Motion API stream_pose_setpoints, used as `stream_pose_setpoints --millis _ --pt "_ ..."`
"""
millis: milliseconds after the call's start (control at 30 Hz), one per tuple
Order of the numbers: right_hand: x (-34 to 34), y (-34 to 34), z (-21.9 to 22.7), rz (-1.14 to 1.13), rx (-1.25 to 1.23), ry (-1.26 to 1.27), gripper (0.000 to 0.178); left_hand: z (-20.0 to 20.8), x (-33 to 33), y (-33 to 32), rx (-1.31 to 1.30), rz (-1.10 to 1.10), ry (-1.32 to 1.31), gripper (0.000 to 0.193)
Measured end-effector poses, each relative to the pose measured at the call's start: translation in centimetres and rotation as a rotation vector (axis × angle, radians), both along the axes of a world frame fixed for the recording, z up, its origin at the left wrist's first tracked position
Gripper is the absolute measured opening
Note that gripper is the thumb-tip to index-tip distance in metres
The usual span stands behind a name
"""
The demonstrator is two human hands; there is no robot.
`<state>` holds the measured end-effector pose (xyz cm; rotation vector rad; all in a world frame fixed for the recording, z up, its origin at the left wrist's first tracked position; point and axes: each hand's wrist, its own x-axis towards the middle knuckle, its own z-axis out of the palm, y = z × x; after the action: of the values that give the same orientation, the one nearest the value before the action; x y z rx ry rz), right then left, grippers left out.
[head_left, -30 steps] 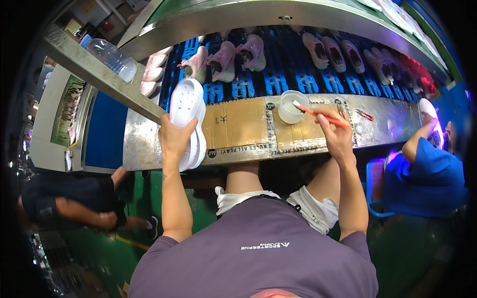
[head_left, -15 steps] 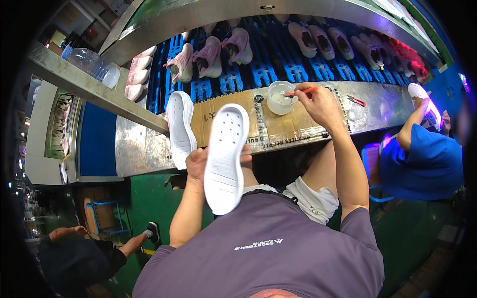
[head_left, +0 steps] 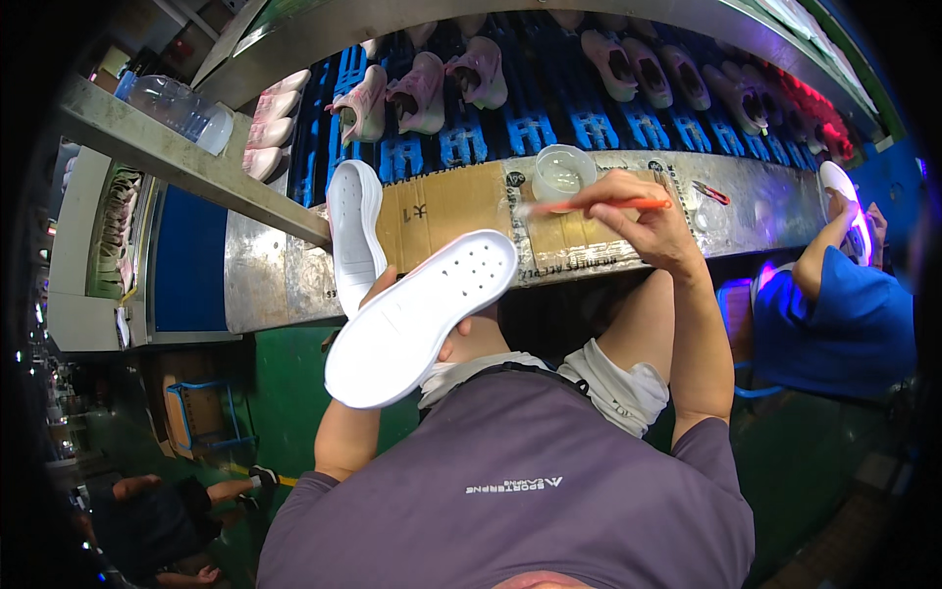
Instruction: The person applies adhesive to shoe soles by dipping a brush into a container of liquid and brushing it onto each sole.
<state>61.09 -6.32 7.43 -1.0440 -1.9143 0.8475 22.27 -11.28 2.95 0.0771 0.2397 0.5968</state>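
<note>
My left hand [head_left: 381, 285] grips a white shoe sole [head_left: 422, 314] from beneath, its fingers showing at both edges. The sole slants above my lap, with a cluster of small holes at its far right end. In my right hand [head_left: 653, 224] is a brush [head_left: 638, 204] with an orange handle, pinched between thumb and fingers. Its blurred tip points left, between the sole and a translucent plastic tub [head_left: 544, 194] that holds a clear substance. A second white sole [head_left: 355, 221] lies on the bench, just beyond my left hand.
Flattened cardboard [head_left: 442, 201] covers part of the metal bench [head_left: 270, 275]. Pink shoes [head_left: 420, 95] stand on a blue rack conveyor [head_left: 530, 134] behind it. A red-handled tool [head_left: 711, 193] lies at right. A metal bar [head_left: 196, 162] crosses at left; a co-worker in blue [head_left: 834, 324] sits at right.
The brush has come out of the tub, moving toward me in my right hand. My left hand has tipped the sole from nearly upright to a slant, its holed end swinging right.
</note>
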Motion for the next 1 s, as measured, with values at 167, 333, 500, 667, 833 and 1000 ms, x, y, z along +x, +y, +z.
stream_pose_setpoints --millis 167,333,500,667,833,1000 --pt "-2.4 0.2 1.5 0.373 -0.013 0.002 0.017 0.1 0.3 1.7 -0.006 -0.241 -0.122 0.076" --pt "-3.2 0.7 1.0 0.359 0.008 -0.039 0.017 0.7 -0.1 1.8 -0.159 -0.301 -0.095 0.074" --pt "-2.2 0.4 -0.1 0.146 -0.132 -0.022 0.016 1.1 -0.4 1.0 -0.06 -0.223 -0.054 0.08" --pt "-3.6 -0.9 -1.1 0.033 -0.15 0.074 0.015 0.5 -0.3 1.9 -0.015 -0.044 0.098 0.087" --pt "-5.0 -2.8 -0.8 0.041 -0.02 0.108 0.014 -1.0 0.6 5.6 0.403 0.087 0.322 0.091" --pt "-5.2 -4.3 -0.1 0.234 -0.087 0.195 0.016 -0.2 1.0 7.5 0.505 0.219 0.394 0.093"
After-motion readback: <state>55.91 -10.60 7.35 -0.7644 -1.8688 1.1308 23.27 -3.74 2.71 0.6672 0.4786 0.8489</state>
